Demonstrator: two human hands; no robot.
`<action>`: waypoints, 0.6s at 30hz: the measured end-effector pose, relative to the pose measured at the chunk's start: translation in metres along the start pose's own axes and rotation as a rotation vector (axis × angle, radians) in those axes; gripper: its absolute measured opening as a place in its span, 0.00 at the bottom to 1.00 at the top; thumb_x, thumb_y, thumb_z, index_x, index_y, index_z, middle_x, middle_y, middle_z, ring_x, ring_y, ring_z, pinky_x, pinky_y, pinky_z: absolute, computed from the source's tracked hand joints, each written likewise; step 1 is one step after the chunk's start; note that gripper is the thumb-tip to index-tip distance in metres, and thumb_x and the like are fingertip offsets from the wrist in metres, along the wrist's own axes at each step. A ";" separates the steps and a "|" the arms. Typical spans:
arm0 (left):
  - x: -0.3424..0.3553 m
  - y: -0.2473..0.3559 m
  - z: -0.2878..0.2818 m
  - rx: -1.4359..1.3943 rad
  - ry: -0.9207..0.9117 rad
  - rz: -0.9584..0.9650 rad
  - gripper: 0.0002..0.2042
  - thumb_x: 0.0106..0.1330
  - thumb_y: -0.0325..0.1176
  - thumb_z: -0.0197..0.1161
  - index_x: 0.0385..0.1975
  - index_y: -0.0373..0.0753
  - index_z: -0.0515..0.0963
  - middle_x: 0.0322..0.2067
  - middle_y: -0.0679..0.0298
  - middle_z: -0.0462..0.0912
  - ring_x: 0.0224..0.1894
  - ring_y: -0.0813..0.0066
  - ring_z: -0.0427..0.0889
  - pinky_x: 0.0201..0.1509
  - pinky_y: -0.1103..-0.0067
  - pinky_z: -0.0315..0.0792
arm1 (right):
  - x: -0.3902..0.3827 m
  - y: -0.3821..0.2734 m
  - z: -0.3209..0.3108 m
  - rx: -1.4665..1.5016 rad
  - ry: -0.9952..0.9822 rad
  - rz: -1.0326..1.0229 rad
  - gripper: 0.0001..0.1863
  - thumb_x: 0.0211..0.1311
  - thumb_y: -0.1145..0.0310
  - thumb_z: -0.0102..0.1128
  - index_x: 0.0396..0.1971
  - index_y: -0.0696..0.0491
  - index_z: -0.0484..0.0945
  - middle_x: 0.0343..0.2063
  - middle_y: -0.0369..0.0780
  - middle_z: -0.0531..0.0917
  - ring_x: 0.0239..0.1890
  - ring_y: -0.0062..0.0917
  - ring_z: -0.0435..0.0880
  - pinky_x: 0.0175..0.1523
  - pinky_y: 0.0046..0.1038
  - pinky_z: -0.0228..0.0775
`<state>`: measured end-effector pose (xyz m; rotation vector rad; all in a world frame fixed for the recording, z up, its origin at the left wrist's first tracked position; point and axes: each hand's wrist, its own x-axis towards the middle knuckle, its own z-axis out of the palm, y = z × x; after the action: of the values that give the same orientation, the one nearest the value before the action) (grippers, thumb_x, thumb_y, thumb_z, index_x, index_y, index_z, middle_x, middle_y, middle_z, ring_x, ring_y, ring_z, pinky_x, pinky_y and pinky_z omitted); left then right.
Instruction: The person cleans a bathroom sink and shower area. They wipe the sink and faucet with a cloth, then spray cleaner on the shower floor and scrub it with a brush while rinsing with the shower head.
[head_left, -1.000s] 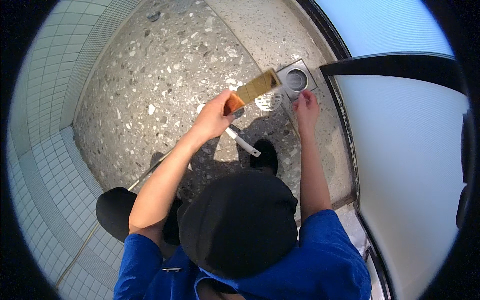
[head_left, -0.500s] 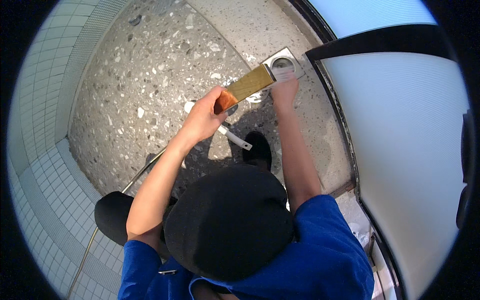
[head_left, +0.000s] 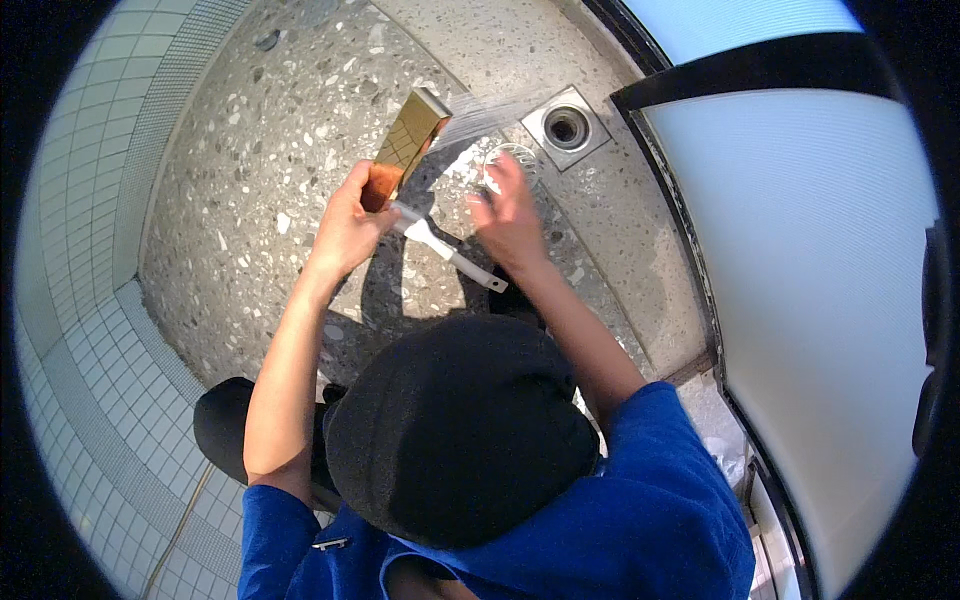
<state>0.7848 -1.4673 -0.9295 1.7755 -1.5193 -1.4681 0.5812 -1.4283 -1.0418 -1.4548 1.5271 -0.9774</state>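
My left hand (head_left: pixel 352 222) is closed around the lower end of a shiny gold rectangular hand shower (head_left: pixel 412 135). Water sprays from its far end, rightward toward the square metal floor drain (head_left: pixel 590 140), whose round hole is uncovered. To the right, my right hand (head_left: pixel 513 225) is blurred, with its thumb and fingers apart. Its fingertips are over or beside a round, pale openwork grate (head_left: pixel 522 157) on the wet floor; I cannot tell whether they touch. Between my hands lies a white-handled tool (head_left: pixel 462 265), its other end partly hidden by my left hand.
The floor (head_left: pixel 240 200) is speckled grey stone, with a lighter strip around the drain. White tiled wall (head_left: pixel 80 330) bounds the left. Pale panels (head_left: pixel 800 250) with black frames stand on the right. A thin hose (head_left: pixel 180 527) runs at lower left.
The hand shower has swung left, away from the drain, with my left hand. My right hand has left the drain and moved left and nearer, to the round grate. The drain hole now shows fully.
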 end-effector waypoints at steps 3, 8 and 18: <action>-0.008 -0.015 -0.016 -0.048 -0.026 -0.014 0.20 0.51 0.17 0.64 0.44 0.37 0.70 0.36 0.68 0.77 0.42 0.82 0.75 0.48 0.81 0.69 | -0.065 0.070 -0.088 -0.512 0.251 0.000 0.25 0.58 0.66 0.57 0.55 0.58 0.67 0.57 0.54 0.66 0.62 0.49 0.61 0.66 0.44 0.50; -0.003 -0.008 -0.007 -0.072 -0.130 0.019 0.20 0.52 0.17 0.63 0.45 0.37 0.70 0.36 0.67 0.77 0.42 0.81 0.75 0.47 0.80 0.70 | -0.208 0.234 -0.236 -0.752 1.110 0.573 0.31 0.63 0.51 0.51 0.52 0.64 0.66 0.55 0.54 0.67 0.59 0.43 0.65 0.64 0.42 0.54; 0.014 0.021 0.060 0.132 -0.102 0.122 0.20 0.52 0.17 0.60 0.45 0.40 0.70 0.35 0.57 0.78 0.41 0.68 0.79 0.46 0.76 0.71 | -0.069 0.228 -0.114 -1.247 0.822 0.541 0.33 0.64 0.52 0.42 0.60 0.63 0.57 0.61 0.56 0.61 0.64 0.50 0.54 0.66 0.50 0.41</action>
<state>0.7208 -1.4669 -0.9420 1.6690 -1.7796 -1.4487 0.3895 -1.3483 -1.2055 -1.1903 3.2735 -0.1713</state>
